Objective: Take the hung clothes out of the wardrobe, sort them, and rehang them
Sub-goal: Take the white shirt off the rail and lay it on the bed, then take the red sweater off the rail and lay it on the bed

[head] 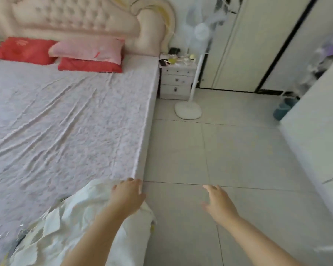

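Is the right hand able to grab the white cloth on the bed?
Probably yes. The right hand is open over the floor, beside the bed corner where the cloth lies. Nothing stands between them, though the left hand rests on the cloth there.

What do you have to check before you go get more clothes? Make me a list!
1. White garment lies on the bed, at its near corner: ok.
2. Left hand has let go of the garment: cannot tell; it rests on the cloth with its fingers bent.
3. Right hand is free, fingers spread, holding nothing: ok.
4. Floor ahead is bare tile; the fan stands off by the bed: probably ok.
5. Wardrobe doors are open: cannot tell, too blurred.
6. A hanger is in the garment: cannot tell.
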Motion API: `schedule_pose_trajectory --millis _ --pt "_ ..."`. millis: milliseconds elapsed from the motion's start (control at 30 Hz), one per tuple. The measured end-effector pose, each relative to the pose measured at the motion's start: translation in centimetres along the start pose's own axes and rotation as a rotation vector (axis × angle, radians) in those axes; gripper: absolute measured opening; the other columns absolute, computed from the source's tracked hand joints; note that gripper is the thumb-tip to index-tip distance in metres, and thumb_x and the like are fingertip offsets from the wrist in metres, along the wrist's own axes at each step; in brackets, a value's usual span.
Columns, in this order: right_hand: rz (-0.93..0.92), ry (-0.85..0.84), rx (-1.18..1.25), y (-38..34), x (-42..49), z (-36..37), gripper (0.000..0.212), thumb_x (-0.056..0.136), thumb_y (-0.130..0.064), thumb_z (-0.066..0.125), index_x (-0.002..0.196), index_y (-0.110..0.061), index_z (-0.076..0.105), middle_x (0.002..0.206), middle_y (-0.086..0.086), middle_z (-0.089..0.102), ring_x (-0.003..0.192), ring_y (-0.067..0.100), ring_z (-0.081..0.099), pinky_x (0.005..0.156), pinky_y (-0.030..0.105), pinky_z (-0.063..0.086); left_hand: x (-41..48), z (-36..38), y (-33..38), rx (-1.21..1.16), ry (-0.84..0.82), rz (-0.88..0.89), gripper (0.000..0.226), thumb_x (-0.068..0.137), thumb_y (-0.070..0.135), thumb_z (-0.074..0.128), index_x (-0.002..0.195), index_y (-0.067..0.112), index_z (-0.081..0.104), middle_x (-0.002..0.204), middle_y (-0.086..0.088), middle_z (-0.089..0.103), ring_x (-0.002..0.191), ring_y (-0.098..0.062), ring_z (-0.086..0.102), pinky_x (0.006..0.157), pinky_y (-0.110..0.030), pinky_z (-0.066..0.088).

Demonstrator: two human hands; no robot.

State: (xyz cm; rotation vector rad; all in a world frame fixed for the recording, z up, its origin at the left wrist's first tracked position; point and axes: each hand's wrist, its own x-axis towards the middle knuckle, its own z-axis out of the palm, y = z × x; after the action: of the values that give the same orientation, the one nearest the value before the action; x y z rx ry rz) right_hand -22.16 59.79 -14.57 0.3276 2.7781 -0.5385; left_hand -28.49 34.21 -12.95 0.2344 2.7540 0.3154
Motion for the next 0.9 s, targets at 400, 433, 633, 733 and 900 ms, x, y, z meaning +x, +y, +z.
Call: schedule_pose_trajectory --millis 400,433,633,733,900 --pt "0.733 0.287 0.229 28.9 -22.8 -6.1 0.052 0.092 -0.030 0.052 0.138 -0.014 0.034 0.134 0.007 0.042 0.123 0.023 0.042 0.101 0.031 0.038 -5.3 8.3 36.9 0.207 -0.094 0.729 0.051 0.091 0.046 0.046 0.137 0.027 0.035 0.135 0.004 0.045 0.122 -0.017 0.044 0.101 -0.032 0.032" --pt "0.777 0.305 0.247 31.2 -25.0 -6.5 0.050 0.092 -0.031 0.052 0.136 -0.013 0.035 0.133 0.007 0.043 0.122 0.022 0.042 0.100 0.030 0.039 -6.7 9.7 40.1 0.225 -0.111 0.782 0.052 0.091 0.046 0.046 0.138 0.027 0.034 0.136 0.004 0.044 0.124 -0.017 0.043 0.102 -0.032 0.031" --pt "0.967 0.473 0.313 42.9 -36.4 -9.0 0.049 0.091 -0.028 0.052 0.136 -0.017 0.036 0.131 0.004 0.042 0.121 0.018 0.041 0.098 0.028 0.039 -15.2 16.1 57.0 0.235 -0.159 1.066 0.054 0.090 0.048 0.045 0.139 0.027 0.033 0.138 0.006 0.043 0.123 -0.014 0.045 0.101 -0.030 0.034" --pt "1.044 0.555 0.308 47.2 -40.8 -10.1 0.046 0.091 -0.028 0.052 0.134 -0.018 0.038 0.129 0.003 0.044 0.119 0.018 0.042 0.095 0.026 0.039 -18.5 17.6 63.8 0.204 -0.173 1.161 0.054 0.090 0.047 0.046 0.139 0.027 0.033 0.138 0.006 0.044 0.123 -0.013 0.045 0.102 -0.030 0.035" --pt "1.132 0.651 0.324 53.6 -44.6 -12.4 0.053 0.090 -0.030 0.054 0.138 -0.019 0.035 0.134 0.001 0.041 0.122 0.018 0.039 0.101 0.028 0.035 -22.0 18.9 73.8 0.209 -0.162 1.331 0.051 0.090 0.045 0.046 0.136 0.025 0.037 0.130 0.004 0.050 0.117 -0.015 0.049 0.097 -0.031 0.038"
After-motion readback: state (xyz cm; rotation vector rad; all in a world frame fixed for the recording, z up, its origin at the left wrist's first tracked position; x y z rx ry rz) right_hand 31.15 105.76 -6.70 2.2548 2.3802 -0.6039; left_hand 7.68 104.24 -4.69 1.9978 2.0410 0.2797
